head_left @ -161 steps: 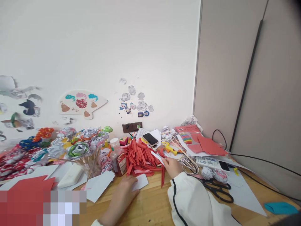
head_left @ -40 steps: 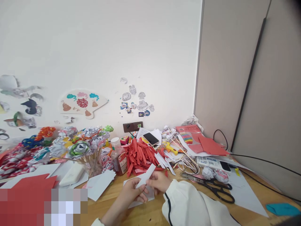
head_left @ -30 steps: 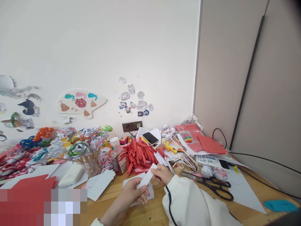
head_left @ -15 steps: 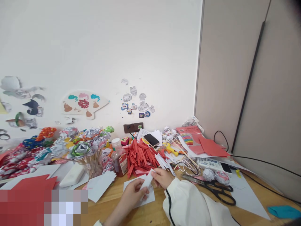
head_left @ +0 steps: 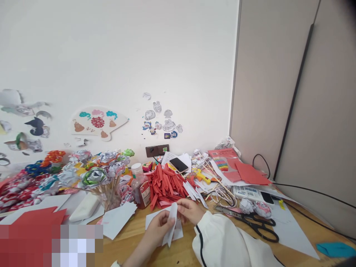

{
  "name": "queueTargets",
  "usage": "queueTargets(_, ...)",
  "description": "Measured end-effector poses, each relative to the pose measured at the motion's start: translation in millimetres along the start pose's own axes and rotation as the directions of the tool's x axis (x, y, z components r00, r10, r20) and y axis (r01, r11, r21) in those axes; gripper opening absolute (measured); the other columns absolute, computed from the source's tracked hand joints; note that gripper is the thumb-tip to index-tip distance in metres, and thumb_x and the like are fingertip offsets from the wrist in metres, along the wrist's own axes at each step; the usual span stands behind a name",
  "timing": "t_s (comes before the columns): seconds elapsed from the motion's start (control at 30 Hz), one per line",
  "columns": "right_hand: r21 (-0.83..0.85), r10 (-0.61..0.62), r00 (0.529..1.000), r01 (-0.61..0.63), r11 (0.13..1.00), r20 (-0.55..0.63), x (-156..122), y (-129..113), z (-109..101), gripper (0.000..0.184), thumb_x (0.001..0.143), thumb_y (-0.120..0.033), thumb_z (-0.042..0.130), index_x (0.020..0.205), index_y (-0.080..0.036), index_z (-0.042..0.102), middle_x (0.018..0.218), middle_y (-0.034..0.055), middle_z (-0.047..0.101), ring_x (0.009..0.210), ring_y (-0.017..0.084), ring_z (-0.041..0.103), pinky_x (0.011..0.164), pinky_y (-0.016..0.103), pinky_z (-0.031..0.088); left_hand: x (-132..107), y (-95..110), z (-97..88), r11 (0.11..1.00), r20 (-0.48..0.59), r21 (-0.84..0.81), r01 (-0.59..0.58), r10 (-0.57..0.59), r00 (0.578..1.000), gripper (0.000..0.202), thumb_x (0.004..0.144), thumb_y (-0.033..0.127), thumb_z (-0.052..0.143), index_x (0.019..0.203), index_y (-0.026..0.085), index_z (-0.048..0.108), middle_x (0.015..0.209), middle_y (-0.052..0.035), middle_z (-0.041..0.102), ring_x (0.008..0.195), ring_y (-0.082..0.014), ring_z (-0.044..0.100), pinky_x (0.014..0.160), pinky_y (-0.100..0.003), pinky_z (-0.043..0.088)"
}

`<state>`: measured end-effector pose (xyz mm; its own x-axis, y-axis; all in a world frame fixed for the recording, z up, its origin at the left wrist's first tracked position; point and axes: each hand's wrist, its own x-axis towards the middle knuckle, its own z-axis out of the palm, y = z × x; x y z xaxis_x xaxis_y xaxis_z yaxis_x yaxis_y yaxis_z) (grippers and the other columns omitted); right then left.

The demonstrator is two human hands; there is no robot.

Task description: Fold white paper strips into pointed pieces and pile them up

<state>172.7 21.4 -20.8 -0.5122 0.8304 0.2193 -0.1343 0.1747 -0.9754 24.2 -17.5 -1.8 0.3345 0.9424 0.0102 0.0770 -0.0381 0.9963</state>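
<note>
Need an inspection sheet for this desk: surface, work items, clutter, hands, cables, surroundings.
Surface: wooden table, largely covered.
Work items: folded white paper in hand; white sheet beneath; red strips and white strips behind.
Clutter: paper flowers, bottle, phone, scissors.
Hands: left hand pinches the folded white paper; right hand at its upper end, grip unclear.
Cables: black cables trail across the right side.
Surroundings: white wall with cutouts; grey panels right.

The white sheet [head_left: 178,233] is partly hidden by the left hand [head_left: 160,227]; the red paper [head_left: 39,218] is partly masked by pixelation.
</note>
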Motion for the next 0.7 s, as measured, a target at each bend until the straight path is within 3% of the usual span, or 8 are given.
queueTargets(0.13, 0.039, 0.043, 0.999, -0.044, 0.998, 0.011, -1, -6, -1, 0.046, 0.062, -0.055, 0.05, 0.078, -0.012, 0.049, 0.056, -0.0032, 0.049, 0.038, 0.003, 0.043, 0.037, 0.016, 0.033, 0, 4, -0.7, 0.991, -0.112, 0.105, -0.078, 0.09, 0.99, 0.03, 0.059, 0.043, 0.057, 0.063, 0.014, 0.052, 0.057, 0.0007, 0.055, 0.056, -0.0131, 0.051, 0.053, -0.022, 0.039)
queueTargets(0.27, 0.066, 0.075, 0.997, -0.077, 0.995, 0.03, -2, -7, -1, 0.045, 0.061, -0.055, 0.051, 0.073, -0.012, 0.05, 0.058, -0.0022, 0.05, 0.039, 0.004, 0.044, 0.038, 0.016, 0.035, -3, 6, -1.1, 0.965, -0.12, 0.226, -0.136, 0.166, 0.979, 0.025, 0.065, 0.037, 0.051, 0.073, 0.014, 0.055, 0.069, -0.0034, 0.06, 0.067, -0.0175, 0.053, 0.061, -0.025, 0.04)
queueTargets(0.4, 0.038, 0.083, 0.996, -0.084, 0.996, 0.035, -1, -6, -1, 0.042, 0.062, -0.051, 0.052, 0.077, -0.012, 0.053, 0.055, -0.0025, 0.049, 0.04, 0.004, 0.044, 0.039, 0.016, 0.034, -3, 5, -2.9, 0.909, -0.167, 0.389, -0.151, 0.231, 0.959, 0.02, 0.068, 0.032, 0.047, 0.073, 0.014, 0.055, 0.066, -0.0024, 0.058, 0.063, -0.0167, 0.05, 0.058, -0.024, 0.038)
queueTargets(0.5, 0.009, 0.076, 0.997, -0.076, 0.997, -0.026, -1, -3, -1, 0.043, 0.059, -0.049, 0.056, 0.079, -0.011, 0.053, 0.055, -0.0028, 0.049, 0.041, 0.004, 0.044, 0.04, 0.016, 0.033, -3, 3, -3.3, 0.868, -0.183, 0.476, -0.14, 0.254, 0.95, 0.017, 0.068, 0.03, 0.046, 0.066, 0.015, 0.054, 0.059, 0.0001, 0.053, 0.057, -0.0145, 0.047, 0.053, -0.023, 0.035)
queueTargets(0.7, -0.025, 0.057, 0.998, -0.058, 0.998, -0.037, 1, 3, 2, 0.039, 0.058, -0.048, 0.057, 0.07, -0.011, 0.053, 0.054, -0.0033, 0.049, 0.042, 0.005, 0.043, 0.045, 0.019, 0.036, -4, -1, -0.3, 0.856, -0.169, 0.501, -0.126, 0.239, 0.956, 0.025, 0.07, 0.036, 0.044, 0.059, 0.014, 0.053, 0.056, 0.0002, 0.052, 0.055, -0.0144, 0.046, 0.052, -0.023, 0.034)
